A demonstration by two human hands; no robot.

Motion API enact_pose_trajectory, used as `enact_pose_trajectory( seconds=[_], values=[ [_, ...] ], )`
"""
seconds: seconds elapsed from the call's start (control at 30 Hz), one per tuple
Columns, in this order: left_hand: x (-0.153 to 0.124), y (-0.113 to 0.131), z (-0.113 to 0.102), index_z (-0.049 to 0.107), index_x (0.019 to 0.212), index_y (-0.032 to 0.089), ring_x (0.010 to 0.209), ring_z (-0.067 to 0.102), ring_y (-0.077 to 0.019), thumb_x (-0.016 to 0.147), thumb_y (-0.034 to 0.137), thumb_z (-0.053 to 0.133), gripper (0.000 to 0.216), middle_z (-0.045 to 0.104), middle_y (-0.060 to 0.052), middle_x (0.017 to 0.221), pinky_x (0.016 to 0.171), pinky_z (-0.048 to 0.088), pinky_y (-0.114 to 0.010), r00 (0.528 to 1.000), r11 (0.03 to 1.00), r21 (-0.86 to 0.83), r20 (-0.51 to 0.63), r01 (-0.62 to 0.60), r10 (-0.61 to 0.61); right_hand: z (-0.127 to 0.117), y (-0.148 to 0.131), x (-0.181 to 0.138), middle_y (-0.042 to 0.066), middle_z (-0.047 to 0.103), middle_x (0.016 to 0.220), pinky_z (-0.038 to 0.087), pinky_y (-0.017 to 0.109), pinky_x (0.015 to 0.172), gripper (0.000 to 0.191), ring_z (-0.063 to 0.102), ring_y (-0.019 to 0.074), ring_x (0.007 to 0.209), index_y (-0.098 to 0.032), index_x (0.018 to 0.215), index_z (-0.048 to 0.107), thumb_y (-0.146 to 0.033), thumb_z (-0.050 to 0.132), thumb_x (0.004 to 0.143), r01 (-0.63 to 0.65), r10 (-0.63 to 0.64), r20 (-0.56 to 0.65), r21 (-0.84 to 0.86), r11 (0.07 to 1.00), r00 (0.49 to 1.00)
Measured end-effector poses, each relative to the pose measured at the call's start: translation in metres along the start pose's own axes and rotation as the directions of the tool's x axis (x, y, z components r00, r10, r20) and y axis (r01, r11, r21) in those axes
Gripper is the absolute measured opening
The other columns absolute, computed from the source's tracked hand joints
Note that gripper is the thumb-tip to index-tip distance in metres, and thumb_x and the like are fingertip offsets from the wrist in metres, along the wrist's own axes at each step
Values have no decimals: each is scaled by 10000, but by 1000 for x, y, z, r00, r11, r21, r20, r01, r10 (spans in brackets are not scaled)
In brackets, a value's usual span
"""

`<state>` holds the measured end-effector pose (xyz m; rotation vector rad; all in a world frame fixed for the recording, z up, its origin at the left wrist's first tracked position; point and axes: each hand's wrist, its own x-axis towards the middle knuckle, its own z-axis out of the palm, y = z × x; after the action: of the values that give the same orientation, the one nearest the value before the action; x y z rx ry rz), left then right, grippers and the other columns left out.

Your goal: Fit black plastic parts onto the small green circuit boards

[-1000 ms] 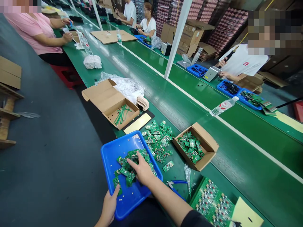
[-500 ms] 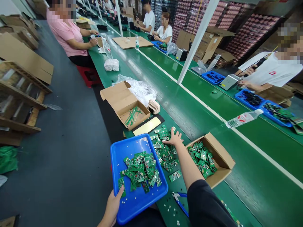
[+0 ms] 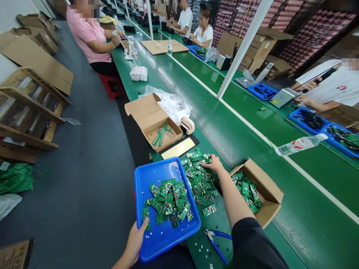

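Observation:
My left hand (image 3: 135,239) grips the near left edge of a blue plastic tray (image 3: 165,248), its thumb over the rim by a circuit board. Small green circuit boards (image 3: 168,201) lie heaped in the tray, which tilts at the table's edge. Just right of the tray, more boards (image 3: 200,179) spread in a loose pile on the green table. My right hand (image 3: 215,164) touches the far right side of this pile, thumb and fingers apart and bent down; its fingertips are partly hidden. Beneath my right forearm stands an open cardboard box (image 3: 269,183) holding more boards.
Blue-handled cutters (image 3: 217,243) lie near me among small white bits. Beyond the tray are a yellow-topped strip (image 3: 178,148), a carton with green strips (image 3: 153,123) and a plastic bag (image 3: 171,104). A bottle (image 3: 301,144) lies on the right. Several people sit along the table.
My right hand has gone from widely spread fingers over the pile to bent fingers at its right side. The left hand still holds the tray. The view has shifted slightly.

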<state>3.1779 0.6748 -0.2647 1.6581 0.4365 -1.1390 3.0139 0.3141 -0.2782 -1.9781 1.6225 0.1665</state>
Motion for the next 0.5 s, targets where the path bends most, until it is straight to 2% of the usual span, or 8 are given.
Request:
enact_pose_trajectory(
  seconds=[0.1, 0.33, 0.5],
  values=[
    [-2, 1, 0, 548, 1074, 140, 681, 701, -224, 803, 151, 591, 274, 722, -69, 734, 639, 574, -334, 1000, 1000, -3, 4, -7, 7, 1, -2, 3, 79, 550, 1141, 494, 399, 808, 330, 575, 195, 961, -154, 1160, 504, -325, 526, 878, -9, 7, 33, 57, 998, 999],
    [-6, 0, 2, 566, 1001, 142, 728, 701, -233, 804, 146, 586, 198, 719, -66, 724, 650, 576, -330, 1000, 1000, -11, -3, -25, 25, 18, -18, 7, 82, 548, 1144, 490, 413, 818, 332, 569, 202, 975, -151, 1154, 510, -336, 523, 879, -217, 214, 45, 82, 973, 976],
    [-6, -1, 1, 569, 995, 131, 698, 702, -228, 800, 149, 592, 197, 716, -67, 703, 649, 576, -333, 999, 999, -16, -6, -35, 35, 27, -20, 7, 79, 551, 1141, 492, 406, 815, 314, 571, 199, 972, -151, 1142, 518, -322, 526, 879, -200, 193, 65, 141, 970, 979]
  ],
)
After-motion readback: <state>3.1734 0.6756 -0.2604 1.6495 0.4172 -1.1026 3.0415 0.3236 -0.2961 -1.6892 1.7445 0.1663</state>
